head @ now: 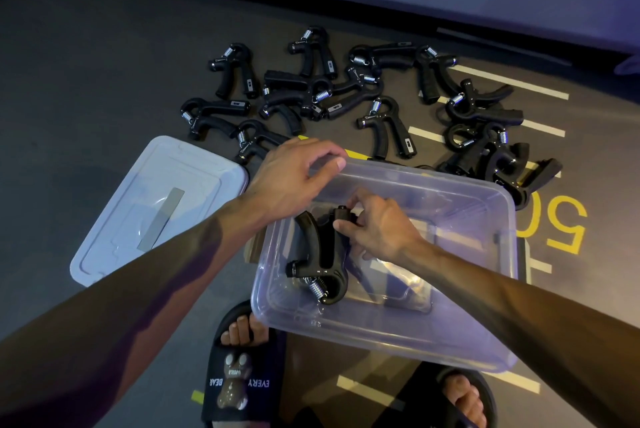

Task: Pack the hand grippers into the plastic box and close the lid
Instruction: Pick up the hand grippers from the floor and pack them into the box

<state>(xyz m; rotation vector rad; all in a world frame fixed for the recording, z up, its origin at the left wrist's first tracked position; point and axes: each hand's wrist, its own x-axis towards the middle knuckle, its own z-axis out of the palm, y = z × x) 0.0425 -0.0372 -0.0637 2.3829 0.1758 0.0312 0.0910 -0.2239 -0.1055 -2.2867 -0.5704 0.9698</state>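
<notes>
— What are your fingers doing?

— On my left hand they curl over the far rim of the plastic box, thumb and fingertips pinching its edge. My right hand is down inside the box, fingers closed on a handle of one hand gripper lying on the bottom, spring end toward me.

— And going left to right across the floor?

— The lid lies flat at the left, just beside the box. The box sits in the middle, above my sandal. The other hand grippers lie scattered beyond it, across to the right by a yellow painted number.
</notes>
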